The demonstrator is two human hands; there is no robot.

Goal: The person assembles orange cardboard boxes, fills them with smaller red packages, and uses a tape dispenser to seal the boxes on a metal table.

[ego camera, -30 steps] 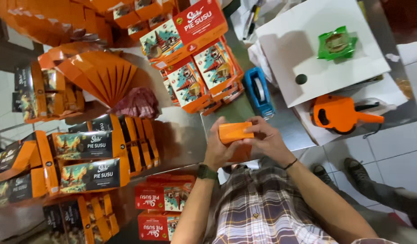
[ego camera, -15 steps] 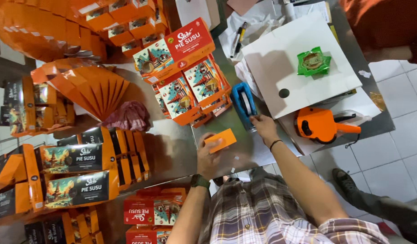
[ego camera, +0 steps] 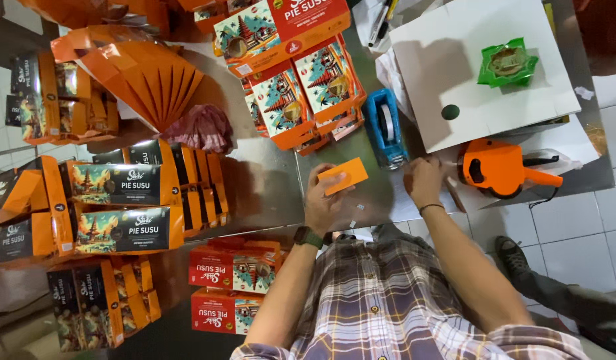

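My left hand (ego camera: 324, 203) holds a small orange box (ego camera: 343, 175) above the steel table (ego camera: 268, 180). My right hand (ego camera: 424, 180) reaches to the right of the blue tape dispenser (ego camera: 385, 128), fingers pinched near its front end, apparently on a bit of tape; I cannot tell for sure. An orange label gun (ego camera: 498, 168) lies just right of that hand.
Stacks of orange and red snack boxes (ego camera: 288, 73) fill the table's far side and left. Folded orange flat cartons (ego camera: 148, 83) fan out at upper left. A white cardboard sheet (ego camera: 481, 73) carries a green packet (ego camera: 508, 63). Another person's shoe (ego camera: 514, 257) is on the tiled floor.
My right hand left the orange box, went to the tape dispenser, then drew back beside it. My left hand alone keeps the box.
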